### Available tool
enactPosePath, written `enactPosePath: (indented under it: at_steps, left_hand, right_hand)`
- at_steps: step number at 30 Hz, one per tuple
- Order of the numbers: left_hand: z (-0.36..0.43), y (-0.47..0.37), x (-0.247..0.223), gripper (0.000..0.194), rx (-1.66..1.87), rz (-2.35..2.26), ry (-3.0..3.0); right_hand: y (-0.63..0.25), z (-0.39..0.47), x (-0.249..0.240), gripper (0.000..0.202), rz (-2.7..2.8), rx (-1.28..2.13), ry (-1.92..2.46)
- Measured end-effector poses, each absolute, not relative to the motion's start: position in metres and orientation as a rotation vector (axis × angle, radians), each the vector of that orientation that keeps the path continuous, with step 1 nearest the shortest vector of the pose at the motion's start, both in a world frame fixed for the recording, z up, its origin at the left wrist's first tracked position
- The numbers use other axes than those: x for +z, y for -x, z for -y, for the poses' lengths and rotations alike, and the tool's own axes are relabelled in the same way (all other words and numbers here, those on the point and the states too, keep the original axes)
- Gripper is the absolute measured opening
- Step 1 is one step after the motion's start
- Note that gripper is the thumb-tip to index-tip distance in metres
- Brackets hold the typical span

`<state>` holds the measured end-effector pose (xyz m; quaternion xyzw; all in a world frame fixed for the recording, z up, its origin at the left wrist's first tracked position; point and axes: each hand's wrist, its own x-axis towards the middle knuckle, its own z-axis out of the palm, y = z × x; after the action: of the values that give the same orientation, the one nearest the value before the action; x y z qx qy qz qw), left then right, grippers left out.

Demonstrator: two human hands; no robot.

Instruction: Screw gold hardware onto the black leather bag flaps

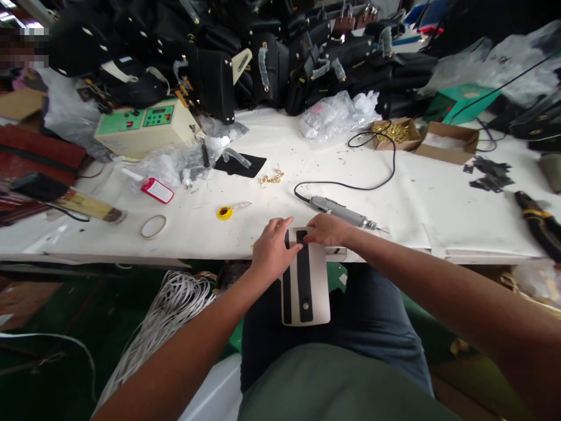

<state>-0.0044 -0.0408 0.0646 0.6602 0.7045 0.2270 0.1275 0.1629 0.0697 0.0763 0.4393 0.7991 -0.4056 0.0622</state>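
Note:
A pale rectangular panel [319, 286] with two black strips leans from the table edge down over my lap. One strip [304, 278] bears a round metal stud near its lower end. My left hand [272, 248] grips the panel's upper left side, thumb on its face. At the upper right, my right hand [325, 230] pinches the panel's top by the black strip. Just beyond that hand a grey electric screwdriver [342, 211] lies on the white table [245, 234], its black cable curling away.
Yellow tape [225, 213], gold hardware [272, 177], a red-labelled bottle [156, 190] and a hammer [65, 199] lie on the table. A control box [144, 128] stands back left, cardboard boxes [447, 143] back right. Black bags [214, 82] are piled behind. Pliers [541, 222] lie far right.

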Motion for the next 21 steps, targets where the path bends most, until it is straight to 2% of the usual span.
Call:
enactPosePath:
  at_steps: [4, 5, 13, 18, 21]
  left_hand:
    - [0.043, 0.009, 0.052, 0.021, 0.764, -1.811, -2.265]
    - [0.042, 0.011, 0.047, 0.017, 0.828, -1.769, -2.276]
    - [0.029, 0.023, 0.015, 0.02, 0.996, -1.729, -2.334]
    - [0.029, 0.023, 0.011, 0.023, 1.023, -1.757, -2.328]
    - [0.028, 0.023, 0.009, 0.023, 1.04, -1.76, -2.297]
  right_hand:
    - [-0.162, -0.07, 0.078, 0.017, -2.4, -1.203, -1.347]
    - [-0.161, -0.07, 0.079, 0.019, -2.397, -1.192, -1.348]
    - [-0.158, -0.08, 0.081, 0.029, -2.378, -1.109, -1.388]
    - [-0.177, -0.058, 0.082, 0.049, -2.552, -1.054, -1.6]
    - [-0.22, -0.053, 0.079, 0.039, -2.802, -1.053, -1.902]
